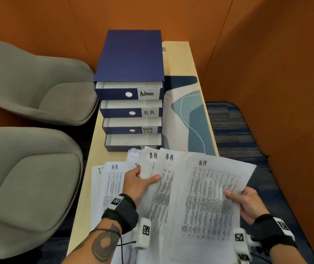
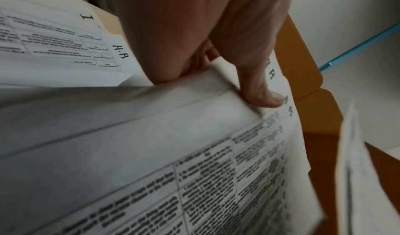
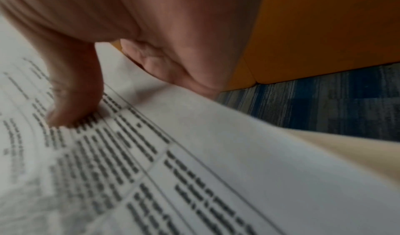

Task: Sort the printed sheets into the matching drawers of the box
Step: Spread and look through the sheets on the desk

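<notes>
A dark blue drawer box (image 1: 131, 58) stands on the narrow desk, its drawers pulled out and labelled Admin (image 1: 147, 93), H.R (image 1: 149, 112) and Task List (image 1: 148, 130); the lowest drawer (image 1: 133, 141) shows no label. Fanned H.R sheets (image 1: 205, 197) are lifted in front of it. My left hand (image 1: 142, 182) pinches their left edge, thumb on top (image 2: 266, 100). My right hand (image 1: 245, 201) pinches the right edge of the front sheet (image 3: 194, 153), thumb (image 3: 71, 112) pressed on the print. More sheets (image 1: 112, 185), marked H.R and I, lie on the desk at the left.
The pale wooden desk (image 1: 87, 191) is narrow, with a blue patterned mat (image 1: 194, 119) right of the box. Two grey armchairs (image 1: 30, 183) stand close on the left. Orange padded walls (image 1: 266, 73) enclose the booth; blue carpet (image 1: 228, 126) lies on the right.
</notes>
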Demonstrator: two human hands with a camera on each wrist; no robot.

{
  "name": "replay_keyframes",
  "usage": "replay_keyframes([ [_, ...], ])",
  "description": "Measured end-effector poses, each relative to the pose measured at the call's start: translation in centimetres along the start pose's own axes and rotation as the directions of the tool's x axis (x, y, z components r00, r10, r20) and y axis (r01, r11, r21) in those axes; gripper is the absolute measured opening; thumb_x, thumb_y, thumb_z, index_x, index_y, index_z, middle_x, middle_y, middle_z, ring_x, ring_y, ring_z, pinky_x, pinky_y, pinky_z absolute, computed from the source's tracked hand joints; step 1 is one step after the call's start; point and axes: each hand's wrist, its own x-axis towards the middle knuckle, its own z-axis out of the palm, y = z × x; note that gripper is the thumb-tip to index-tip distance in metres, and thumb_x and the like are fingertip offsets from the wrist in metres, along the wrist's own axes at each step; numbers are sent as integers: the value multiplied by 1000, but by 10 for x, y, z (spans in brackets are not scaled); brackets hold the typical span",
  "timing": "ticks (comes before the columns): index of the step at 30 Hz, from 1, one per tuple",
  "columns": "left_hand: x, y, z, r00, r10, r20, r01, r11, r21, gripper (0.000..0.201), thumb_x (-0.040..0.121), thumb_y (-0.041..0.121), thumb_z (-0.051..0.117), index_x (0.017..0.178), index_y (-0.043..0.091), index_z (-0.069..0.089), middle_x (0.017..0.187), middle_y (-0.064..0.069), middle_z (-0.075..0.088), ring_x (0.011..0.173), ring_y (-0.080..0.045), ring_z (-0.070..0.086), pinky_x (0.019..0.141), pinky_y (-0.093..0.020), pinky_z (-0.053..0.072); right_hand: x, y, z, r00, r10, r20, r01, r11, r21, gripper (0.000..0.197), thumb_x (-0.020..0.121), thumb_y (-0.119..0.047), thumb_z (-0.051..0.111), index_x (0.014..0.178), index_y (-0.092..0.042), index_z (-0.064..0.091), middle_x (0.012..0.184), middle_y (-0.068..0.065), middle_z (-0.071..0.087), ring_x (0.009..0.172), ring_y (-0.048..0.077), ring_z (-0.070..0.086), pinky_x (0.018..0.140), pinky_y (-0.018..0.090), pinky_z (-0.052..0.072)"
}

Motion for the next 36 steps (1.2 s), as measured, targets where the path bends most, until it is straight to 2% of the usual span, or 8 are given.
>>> replay_keyframes([
  [5,-2,-2,4,992,-37,123,42,998,-40,38,69,11,88,103,0,78,105,-18,79,100,-37,76,93,-49,60,10,13,29,999,5,39,-5,1000,2,50,84,-1,64,134,1,60,129,22,69,121,39,66,108,60,46],
  [8,-4,-4,1,987,-49,155,52,999,-13,47,69,20,89,109,1,75,107,-15,79,101,-32,76,92,-46,60,15,19,41,998,19,55,-20,1000,19,54,80,0,69,134,1,59,128,23,69,119,42,67,106,61,47],
  [11,-5,-7,-7,992,-65,105,65,998,3,20,94,17,74,105,1,77,103,-15,79,99,-33,76,85,-40,62,15,17,42,1000,1,25,-1,1000,-9,69,65,-6,82,131,2,61,125,23,71,114,41,69,102,61,50],
  [13,-3,-13,-17,993,-79,89,78,997,17,15,99,11,67,106,4,78,106,-14,79,102,-33,76,91,-43,61,15,16,34,1000,12,8,-12,1000,-20,58,75,5,75,130,1,61,124,23,71,114,42,69,102,62,50],
  [21,2,-25,-20,997,-52,54,47,994,95,17,89,20,81,102,10,81,105,-11,80,103,-31,76,102,-53,56,16,15,31,997,77,22,-73,988,-133,37,92,13,55,127,4,63,122,25,71,113,42,69,104,63,48],
  [26,5,-26,-9,993,-90,82,83,994,76,28,98,43,68,118,24,74,116,5,78,112,-15,73,102,-39,54,27,19,40,996,83,-23,-86,981,-175,35,94,10,58,127,-2,65,119,20,74,113,40,70,104,62,50],
  [31,7,-36,-2,978,-130,164,79,955,285,51,77,19,91,122,24,66,116,7,78,107,-10,74,91,-29,58,33,25,58,995,95,-33,-101,969,-226,32,93,5,64,123,-5,69,113,16,77,105,37,74,100,62,53],
  [36,7,-43,2,943,-223,246,99,895,434,45,86,26,82,128,23,66,119,8,76,112,-11,71,105,-40,54,32,23,55,999,28,-45,-39,962,-271,32,88,6,69,119,-1,71,108,16,78,100,36,75,99,59,54],
])
